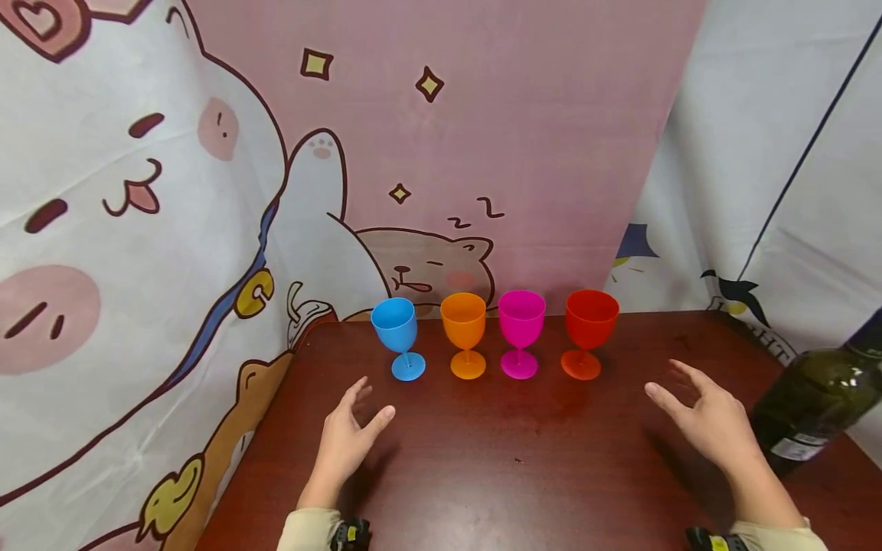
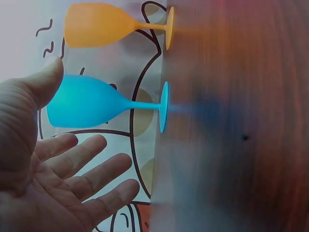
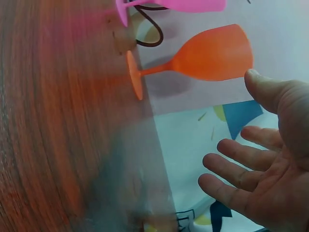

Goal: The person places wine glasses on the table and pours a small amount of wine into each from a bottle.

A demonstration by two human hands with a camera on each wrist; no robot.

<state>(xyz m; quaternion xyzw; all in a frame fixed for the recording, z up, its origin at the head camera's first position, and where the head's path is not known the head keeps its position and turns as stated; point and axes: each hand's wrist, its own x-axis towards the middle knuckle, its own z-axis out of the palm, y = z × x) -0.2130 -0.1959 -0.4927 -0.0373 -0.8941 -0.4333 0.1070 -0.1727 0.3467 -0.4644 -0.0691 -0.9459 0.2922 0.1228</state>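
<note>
Four goblets is a row I see as several plastic goblets standing upright along the table's far side: a blue goblet (image 1: pixel 395 325), an orange goblet (image 1: pixel 464 321), a magenta goblet (image 1: pixel 521 321) and a red goblet (image 1: pixel 591 320). My left hand (image 1: pixel 346 440) is held above the table, nearest the blue goblet and apart from it, fingers spread, holding nothing. On the other side my right hand (image 1: pixel 713 421) hovers with fingers extended, nearest the red goblet, also touching nothing. The right wrist view shows the red goblet (image 3: pixel 215 53) looking orange beyond the thumb.
A dark green wine bottle (image 1: pixel 816 398) with a white label stands at the right side, beyond my right hand. The reddish-brown wooden table (image 1: pixel 482 459) ends at a cartoon-printed cloth (image 1: pixel 537 138) hanging behind the goblets.
</note>
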